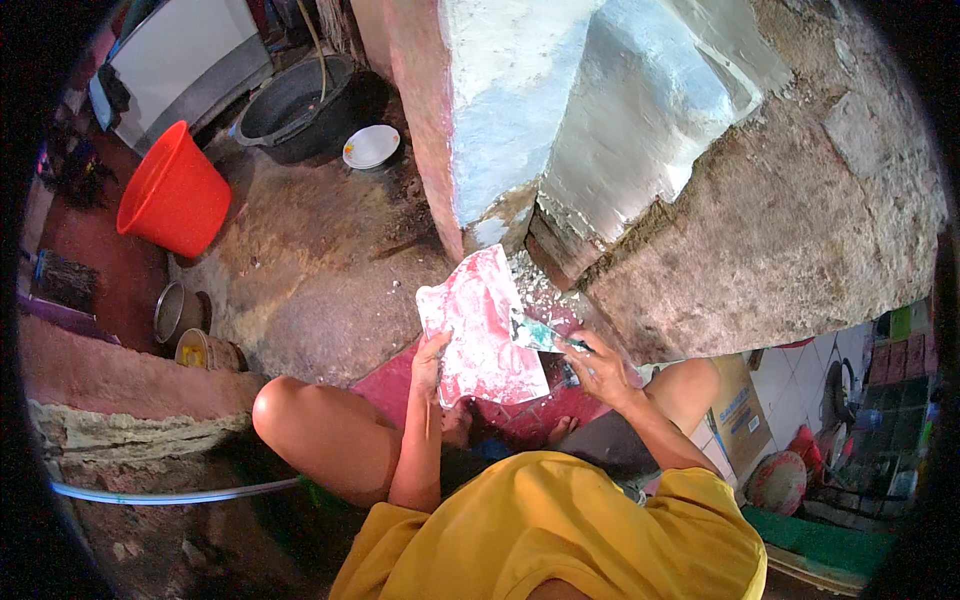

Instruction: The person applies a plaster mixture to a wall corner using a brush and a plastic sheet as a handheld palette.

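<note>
Head view: left hand (432, 362) pinches the sheet (475, 320) by its left edge; right hand (600, 368) is wrapped around the scraper (537, 335), blade at the sheet's right edge, contact unclear. Sheet is just below the plaster (620, 120) corner. Risks: one-sided hold, so sheet could tip and shed white paste on the floor (320, 270); a hard blade push could tear or crease it if thin. Loose crumbs (540, 285) nearby could contaminate the paste. Textures: sheet pink-red, flat, smeared; plaster white-blue, ridged; crumbs pale, flaky; bucket (175, 190) smooth, red, tapered.
</note>
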Demonstrator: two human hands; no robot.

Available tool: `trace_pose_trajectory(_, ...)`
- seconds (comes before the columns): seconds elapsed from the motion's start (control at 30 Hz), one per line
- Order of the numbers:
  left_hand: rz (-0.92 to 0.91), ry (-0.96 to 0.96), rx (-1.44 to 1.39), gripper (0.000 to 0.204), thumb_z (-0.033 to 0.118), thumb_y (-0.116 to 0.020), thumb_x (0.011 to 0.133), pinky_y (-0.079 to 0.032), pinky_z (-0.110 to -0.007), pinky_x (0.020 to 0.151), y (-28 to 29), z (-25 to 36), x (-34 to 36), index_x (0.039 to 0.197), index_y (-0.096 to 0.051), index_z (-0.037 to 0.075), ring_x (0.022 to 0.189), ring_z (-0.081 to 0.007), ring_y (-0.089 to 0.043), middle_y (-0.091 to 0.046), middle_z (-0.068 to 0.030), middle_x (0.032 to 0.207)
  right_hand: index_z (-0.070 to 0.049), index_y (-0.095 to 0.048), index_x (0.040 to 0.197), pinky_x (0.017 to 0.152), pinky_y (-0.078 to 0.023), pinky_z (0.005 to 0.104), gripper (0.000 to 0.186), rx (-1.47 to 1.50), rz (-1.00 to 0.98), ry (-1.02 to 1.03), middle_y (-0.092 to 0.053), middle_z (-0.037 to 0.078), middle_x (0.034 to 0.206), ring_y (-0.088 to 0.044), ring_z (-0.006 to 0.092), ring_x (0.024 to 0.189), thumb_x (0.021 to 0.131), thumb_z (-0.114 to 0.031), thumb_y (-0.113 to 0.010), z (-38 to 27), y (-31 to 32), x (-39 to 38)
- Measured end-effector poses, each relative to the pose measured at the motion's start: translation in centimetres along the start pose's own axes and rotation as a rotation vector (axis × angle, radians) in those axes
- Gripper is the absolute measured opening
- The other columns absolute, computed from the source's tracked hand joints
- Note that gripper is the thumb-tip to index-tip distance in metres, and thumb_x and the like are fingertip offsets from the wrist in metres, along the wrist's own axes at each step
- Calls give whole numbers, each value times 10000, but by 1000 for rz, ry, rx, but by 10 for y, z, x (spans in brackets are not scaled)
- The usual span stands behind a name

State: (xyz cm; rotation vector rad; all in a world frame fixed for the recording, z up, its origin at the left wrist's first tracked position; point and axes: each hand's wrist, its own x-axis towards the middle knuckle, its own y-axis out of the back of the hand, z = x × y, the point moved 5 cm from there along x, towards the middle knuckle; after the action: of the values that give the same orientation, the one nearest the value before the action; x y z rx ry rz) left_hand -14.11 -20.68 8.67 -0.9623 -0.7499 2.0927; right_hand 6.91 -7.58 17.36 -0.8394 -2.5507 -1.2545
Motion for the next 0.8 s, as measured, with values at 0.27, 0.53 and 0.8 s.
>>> trace_pose_trajectory(0.27,113,-142,118,433,140,-553,770,-509,-342,745,3,45,-12,1166,-428,16,850,-198,-596,-570,-94,1012,-145,-572,1121,689,-474,332,430,-27,-105,-97,-535,147,956,-552,301,839,728,29,-560,22,-15,-46)
trace_pose_trajectory(0.53,130,-155,171,362,97,-530,802,-509,-361,708,11,38,-4,1142,-424,33,848,-200,-587,-567,-80,974,-58,-427,1220,440,-401,206,320,623,-152,-780,-578,46,717,-469,59,487,901,-90,-435,10,26,-34)
trace_pose_trajectory(0.8,107,-84,241,350,87,-524,814,-467,-376,796,-2,9,1,1144,-427,26,906,-214,-563,-550,-89,1040,-126,-422,1261,419,-406,220,372,719,-255,-847,-581,65,722,-492,84,483,894,-141,-479,18,-8,-45)
